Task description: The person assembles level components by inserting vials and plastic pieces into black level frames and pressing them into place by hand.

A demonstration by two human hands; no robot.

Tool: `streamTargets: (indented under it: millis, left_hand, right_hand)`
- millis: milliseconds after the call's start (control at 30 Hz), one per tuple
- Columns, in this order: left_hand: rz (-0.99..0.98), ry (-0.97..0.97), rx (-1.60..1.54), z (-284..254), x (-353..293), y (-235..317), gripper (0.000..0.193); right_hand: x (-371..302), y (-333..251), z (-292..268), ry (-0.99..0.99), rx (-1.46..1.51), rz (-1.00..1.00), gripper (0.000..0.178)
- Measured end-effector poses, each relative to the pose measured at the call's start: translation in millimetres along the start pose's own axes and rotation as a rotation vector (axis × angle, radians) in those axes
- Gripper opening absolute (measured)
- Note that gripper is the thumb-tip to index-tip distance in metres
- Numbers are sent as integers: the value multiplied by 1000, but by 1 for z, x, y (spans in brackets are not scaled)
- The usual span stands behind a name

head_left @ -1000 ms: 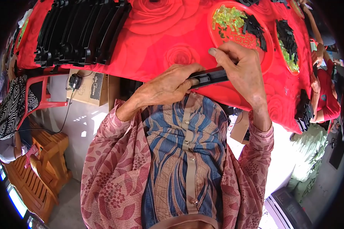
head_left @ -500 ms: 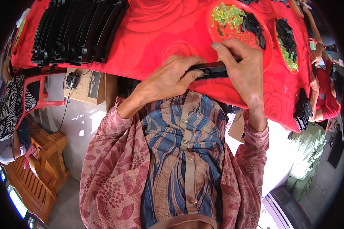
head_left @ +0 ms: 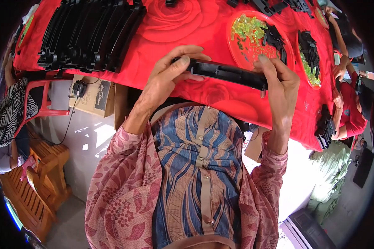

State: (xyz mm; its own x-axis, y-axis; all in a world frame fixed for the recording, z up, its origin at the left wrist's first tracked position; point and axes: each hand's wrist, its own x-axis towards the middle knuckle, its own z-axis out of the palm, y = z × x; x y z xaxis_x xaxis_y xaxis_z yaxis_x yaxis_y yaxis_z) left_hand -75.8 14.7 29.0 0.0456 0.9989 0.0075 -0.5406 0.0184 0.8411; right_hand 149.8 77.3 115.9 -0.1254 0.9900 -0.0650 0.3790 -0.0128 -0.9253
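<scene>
Between my hands is a long black plastic strip (head_left: 228, 74) with a hollow, channelled side turned up. My left hand (head_left: 170, 70) is closed on its left end, the thumb on top near the edge. At the other end my right hand (head_left: 278, 81) grips it, thumb above and fingers behind. The strip is held over the front edge of the red tablecloth (head_left: 158, 39), tilted slightly down to the right. Just beyond my right hand lies a red round tray (head_left: 237, 50) with yellow-green clear pieces (head_left: 248, 28) and small black parts (head_left: 275, 41).
Many similar black strips (head_left: 87, 35) lie side by side at the table's left. A second tray (head_left: 316, 79) of small parts and a stack of black pieces (head_left: 326, 130) are at the right, near another person's arm (head_left: 340, 108). A red chair (head_left: 54, 112) stands left of the table.
My left hand has slid out to the left end and my right hand sits further right and lower. The strip, mostly covered before, now shows along its length with its hollow side up.
</scene>
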Motion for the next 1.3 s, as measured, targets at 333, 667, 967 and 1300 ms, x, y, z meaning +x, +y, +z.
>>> streamTargets:
  millis: [333, 667, 967, 1300]
  left_hand:
    - [-15, 71, 177, -1, -4, -1, 24]
    - [-57, 195, 268, 18, -11, 7, 18]
    - [-65, 262, 254, 18, -14, 4, 21]
    - [53, 271, 343, 17, -19, -2, 16]
  right_hand:
    - [-4, -8, -3, -364, -509, -290, 31]
    - [0, -10, 20, -504, -626, -334, 19]
    - [0, 0, 30, -515, -457, -181, 18]
    - [-8, 8, 35, -453, -416, -189, 19]
